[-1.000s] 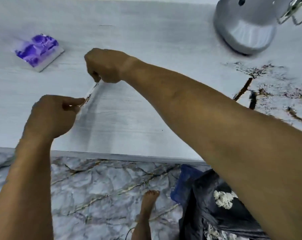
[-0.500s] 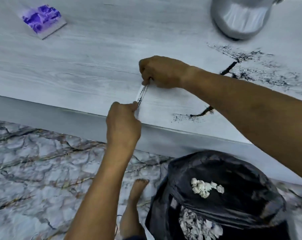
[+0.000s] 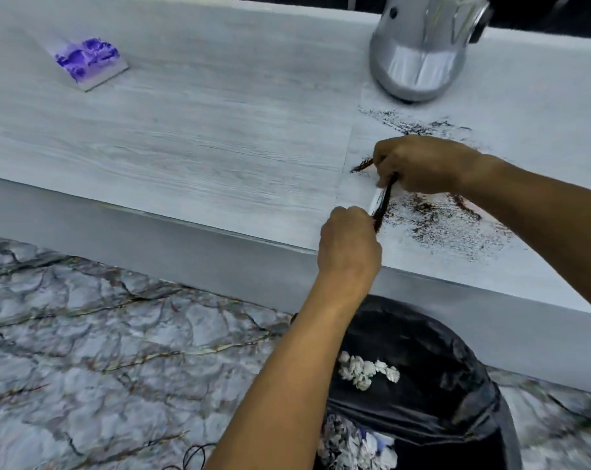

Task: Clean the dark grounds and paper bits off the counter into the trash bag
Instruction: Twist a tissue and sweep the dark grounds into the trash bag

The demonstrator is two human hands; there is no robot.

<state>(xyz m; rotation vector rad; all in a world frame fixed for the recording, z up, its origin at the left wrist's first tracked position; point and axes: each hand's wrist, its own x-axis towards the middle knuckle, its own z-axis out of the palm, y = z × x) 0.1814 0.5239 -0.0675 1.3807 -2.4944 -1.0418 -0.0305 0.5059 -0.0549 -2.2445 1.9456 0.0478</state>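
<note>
Dark grounds [image 3: 436, 222] are smeared over the pale wood-grain counter [image 3: 199, 140] at the right, with a thinner patch [image 3: 412, 125] farther back. My left hand [image 3: 350, 242] and my right hand [image 3: 419, 164] each pinch one end of a folded white paper strip [image 3: 380, 201] that stands on edge against the counter, its lower edge lined with grounds. A short line of grounds [image 3: 361, 165] lies just left of my right hand. The black trash bag [image 3: 422, 378] stands open on the floor below the counter edge, holding crumpled white paper bits [image 3: 365, 369].
A silver appliance base [image 3: 419, 59] stands at the back right of the counter. A purple-and-white card [image 3: 89, 62] lies at the back left. Marble-patterned floor [image 3: 100, 351] runs below the counter edge, and a thin dark cable [image 3: 194, 456] lies on it.
Both hands have carried the paper strip to the right along the counter, from the bare left part into the patch of grounds. The strip's edge is now dark with grounds.
</note>
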